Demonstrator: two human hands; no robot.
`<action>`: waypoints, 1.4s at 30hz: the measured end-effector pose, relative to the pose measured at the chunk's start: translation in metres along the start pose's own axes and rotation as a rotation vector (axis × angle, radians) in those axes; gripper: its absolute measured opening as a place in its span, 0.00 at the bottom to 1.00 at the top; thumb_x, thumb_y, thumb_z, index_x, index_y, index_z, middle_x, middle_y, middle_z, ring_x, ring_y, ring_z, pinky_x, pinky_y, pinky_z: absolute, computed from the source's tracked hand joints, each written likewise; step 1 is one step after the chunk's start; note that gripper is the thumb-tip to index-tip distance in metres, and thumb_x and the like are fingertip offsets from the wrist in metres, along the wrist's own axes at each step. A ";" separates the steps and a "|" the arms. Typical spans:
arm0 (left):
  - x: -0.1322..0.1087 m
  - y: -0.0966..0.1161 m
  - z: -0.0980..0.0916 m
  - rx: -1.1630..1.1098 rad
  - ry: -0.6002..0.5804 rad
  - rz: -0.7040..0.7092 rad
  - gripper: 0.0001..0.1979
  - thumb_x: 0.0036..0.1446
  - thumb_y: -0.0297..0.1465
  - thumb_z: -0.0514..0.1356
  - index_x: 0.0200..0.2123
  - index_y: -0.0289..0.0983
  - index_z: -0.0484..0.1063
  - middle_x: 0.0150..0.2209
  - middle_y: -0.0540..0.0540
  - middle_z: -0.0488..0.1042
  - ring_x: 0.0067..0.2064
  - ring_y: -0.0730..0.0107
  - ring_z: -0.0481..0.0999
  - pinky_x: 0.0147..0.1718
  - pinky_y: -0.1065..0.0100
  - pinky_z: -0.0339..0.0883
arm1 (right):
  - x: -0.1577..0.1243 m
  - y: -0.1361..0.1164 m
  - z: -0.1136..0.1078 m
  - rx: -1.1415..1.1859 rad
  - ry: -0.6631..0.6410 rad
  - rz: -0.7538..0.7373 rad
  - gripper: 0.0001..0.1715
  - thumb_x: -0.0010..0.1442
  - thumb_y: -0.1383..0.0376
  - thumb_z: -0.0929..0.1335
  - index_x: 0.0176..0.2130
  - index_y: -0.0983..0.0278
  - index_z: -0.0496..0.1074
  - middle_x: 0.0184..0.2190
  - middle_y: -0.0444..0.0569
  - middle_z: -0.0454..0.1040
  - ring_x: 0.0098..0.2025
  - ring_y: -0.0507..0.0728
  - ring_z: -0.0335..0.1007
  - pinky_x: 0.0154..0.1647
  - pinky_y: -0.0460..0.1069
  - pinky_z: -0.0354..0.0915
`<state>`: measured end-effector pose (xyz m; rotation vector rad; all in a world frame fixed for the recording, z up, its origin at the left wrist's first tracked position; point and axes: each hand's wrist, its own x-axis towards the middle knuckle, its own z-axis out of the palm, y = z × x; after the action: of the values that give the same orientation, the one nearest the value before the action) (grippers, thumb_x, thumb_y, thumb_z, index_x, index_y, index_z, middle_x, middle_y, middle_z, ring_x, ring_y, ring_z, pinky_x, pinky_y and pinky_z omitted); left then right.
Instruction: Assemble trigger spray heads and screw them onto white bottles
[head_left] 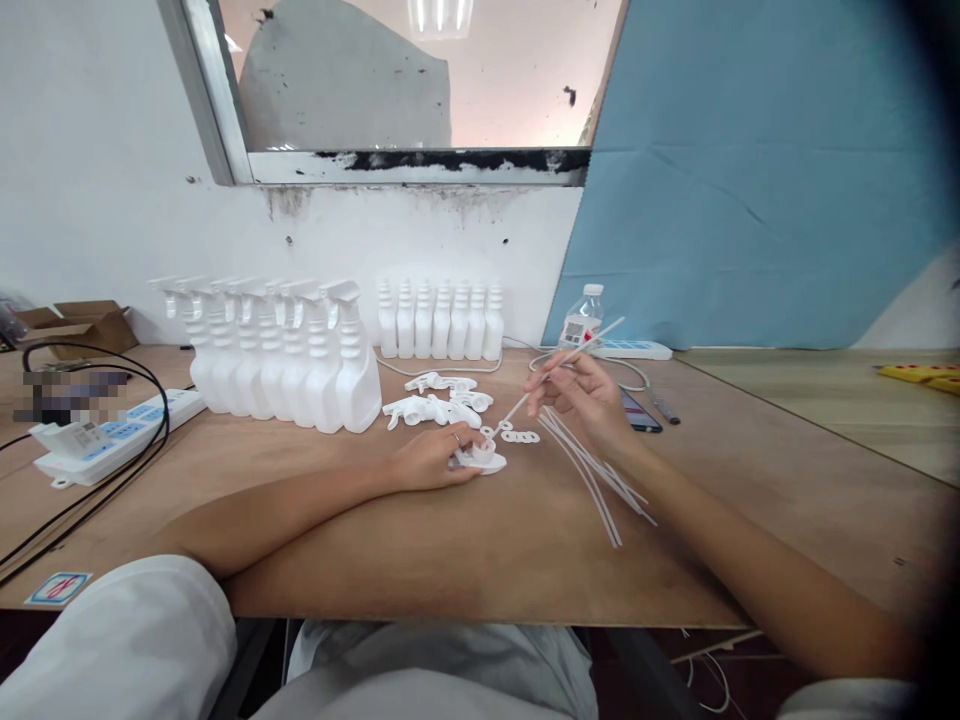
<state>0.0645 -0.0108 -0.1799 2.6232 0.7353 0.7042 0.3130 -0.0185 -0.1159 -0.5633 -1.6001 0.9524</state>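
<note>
My left hand (439,456) is closed around a white spray trigger head (484,461), held low over the table. Between the fingertips of my right hand (574,392) is a thin white plastic tube (517,407), slanting down to the left. The tube's lower end is at the spray head's opening; whether it sits inside cannot be made out. Just beyond lie several small white ring gaskets (520,437). More white spray heads (427,411) rest behind my left hand. Several loose tubes (592,470) lie fanned out beneath my right forearm.
A row of white bottles with spray heads (289,365) stands at left, with bottles without heads (442,320) by the wall. A clear bottle (582,318), a phone (640,412), power strips (124,435), black cables (161,420) and a cardboard box (82,328) are also on the table.
</note>
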 end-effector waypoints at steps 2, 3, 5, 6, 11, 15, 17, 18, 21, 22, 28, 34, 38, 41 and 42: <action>0.000 0.001 -0.001 -0.006 0.008 0.019 0.17 0.60 0.35 0.60 0.51 0.39 0.66 0.48 0.46 0.72 0.43 0.66 0.74 0.40 0.69 0.67 | 0.000 0.000 0.001 -0.006 -0.003 -0.002 0.15 0.63 0.53 0.68 0.41 0.58 0.61 0.36 0.45 0.77 0.26 0.53 0.74 0.32 0.54 0.73; 0.000 0.001 -0.001 -0.006 0.012 0.028 0.17 0.60 0.35 0.60 0.51 0.38 0.66 0.48 0.46 0.72 0.43 0.65 0.74 0.40 0.69 0.67 | -0.001 0.000 0.001 -0.009 -0.005 -0.002 0.15 0.63 0.53 0.68 0.41 0.58 0.61 0.35 0.45 0.77 0.26 0.53 0.74 0.32 0.54 0.73; -0.001 0.001 0.000 -0.002 0.013 0.038 0.18 0.60 0.35 0.59 0.52 0.38 0.65 0.47 0.45 0.72 0.43 0.65 0.74 0.40 0.69 0.67 | -0.001 -0.001 0.002 -0.011 -0.009 -0.004 0.15 0.63 0.53 0.68 0.41 0.58 0.61 0.35 0.44 0.77 0.26 0.53 0.74 0.32 0.54 0.73; -0.001 0.000 0.000 0.000 0.015 0.036 0.18 0.60 0.35 0.59 0.53 0.38 0.65 0.47 0.45 0.72 0.43 0.65 0.74 0.40 0.69 0.67 | -0.001 -0.001 0.002 -0.012 -0.008 -0.005 0.15 0.63 0.53 0.68 0.41 0.58 0.61 0.35 0.44 0.77 0.26 0.53 0.74 0.32 0.54 0.73; -0.001 -0.003 0.002 -0.005 0.013 0.015 0.21 0.60 0.36 0.60 0.55 0.38 0.63 0.46 0.46 0.72 0.44 0.65 0.73 0.40 0.70 0.67 | -0.001 -0.001 0.002 0.001 -0.005 -0.010 0.14 0.63 0.54 0.68 0.41 0.58 0.62 0.35 0.45 0.77 0.28 0.54 0.75 0.33 0.54 0.73; 0.000 -0.005 0.003 -0.001 0.011 0.013 0.22 0.59 0.38 0.61 0.54 0.39 0.63 0.45 0.46 0.72 0.44 0.66 0.74 0.41 0.69 0.68 | 0.000 0.000 0.002 0.038 -0.007 -0.020 0.14 0.62 0.54 0.69 0.41 0.58 0.63 0.36 0.45 0.77 0.27 0.54 0.75 0.32 0.53 0.73; 0.000 -0.005 0.003 -0.001 0.015 0.014 0.21 0.59 0.37 0.61 0.54 0.40 0.63 0.45 0.46 0.72 0.44 0.65 0.74 0.41 0.68 0.68 | 0.000 0.000 0.002 0.050 -0.001 -0.018 0.14 0.62 0.55 0.69 0.41 0.58 0.63 0.35 0.45 0.77 0.27 0.53 0.75 0.31 0.52 0.73; 0.000 -0.005 0.003 -0.004 0.017 0.015 0.21 0.59 0.37 0.61 0.54 0.40 0.64 0.45 0.46 0.72 0.44 0.65 0.74 0.41 0.68 0.68 | 0.000 0.000 0.002 0.055 0.002 -0.018 0.13 0.62 0.55 0.69 0.41 0.58 0.64 0.35 0.45 0.77 0.27 0.53 0.75 0.31 0.52 0.73; 0.000 -0.005 0.003 -0.012 0.025 0.017 0.21 0.58 0.37 0.61 0.54 0.39 0.64 0.45 0.45 0.73 0.43 0.64 0.74 0.41 0.66 0.68 | 0.000 -0.001 0.003 0.065 0.003 -0.015 0.13 0.62 0.56 0.69 0.40 0.58 0.64 0.35 0.45 0.78 0.27 0.53 0.75 0.31 0.52 0.73; 0.000 -0.005 0.003 -0.014 0.025 0.018 0.21 0.58 0.36 0.61 0.54 0.39 0.64 0.45 0.45 0.73 0.43 0.64 0.74 0.40 0.67 0.68 | 0.000 -0.002 0.003 0.067 0.000 -0.015 0.13 0.62 0.56 0.69 0.40 0.58 0.64 0.35 0.44 0.78 0.26 0.53 0.75 0.31 0.52 0.73; 0.000 -0.005 0.003 -0.004 0.022 0.028 0.21 0.59 0.36 0.60 0.54 0.39 0.64 0.44 0.46 0.72 0.43 0.65 0.74 0.40 0.68 0.67 | -0.002 -0.001 0.004 0.060 -0.017 -0.007 0.13 0.62 0.56 0.69 0.41 0.58 0.64 0.34 0.45 0.78 0.26 0.54 0.75 0.29 0.52 0.72; 0.000 -0.005 0.003 0.007 0.021 0.029 0.21 0.59 0.37 0.60 0.54 0.39 0.64 0.47 0.45 0.73 0.45 0.65 0.74 0.41 0.68 0.68 | -0.002 -0.001 0.003 0.048 -0.024 -0.018 0.11 0.63 0.56 0.68 0.41 0.58 0.64 0.34 0.44 0.77 0.25 0.53 0.74 0.29 0.52 0.72; 0.000 -0.005 0.003 0.003 0.027 0.038 0.19 0.59 0.38 0.60 0.53 0.39 0.65 0.50 0.45 0.73 0.47 0.65 0.74 0.44 0.68 0.67 | -0.002 -0.002 0.006 0.026 -0.021 -0.002 0.12 0.62 0.56 0.69 0.42 0.59 0.67 0.35 0.45 0.76 0.25 0.54 0.74 0.30 0.53 0.72; 0.000 -0.004 0.002 -0.001 0.024 0.034 0.19 0.59 0.38 0.59 0.52 0.40 0.66 0.50 0.45 0.73 0.47 0.64 0.74 0.45 0.68 0.67 | -0.004 0.000 0.012 -0.062 -0.061 0.077 0.15 0.60 0.54 0.70 0.41 0.62 0.70 0.33 0.47 0.76 0.28 0.54 0.74 0.32 0.53 0.72; 0.000 -0.003 0.002 -0.001 0.022 0.033 0.19 0.59 0.38 0.59 0.52 0.40 0.66 0.50 0.45 0.73 0.47 0.64 0.74 0.45 0.68 0.67 | -0.005 0.002 0.014 -0.105 -0.093 0.117 0.16 0.60 0.53 0.70 0.40 0.63 0.71 0.31 0.47 0.75 0.28 0.54 0.73 0.32 0.53 0.71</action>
<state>0.0641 -0.0084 -0.1833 2.6359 0.6989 0.7433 0.3003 -0.0248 -0.1209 -0.7005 -1.7226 0.9979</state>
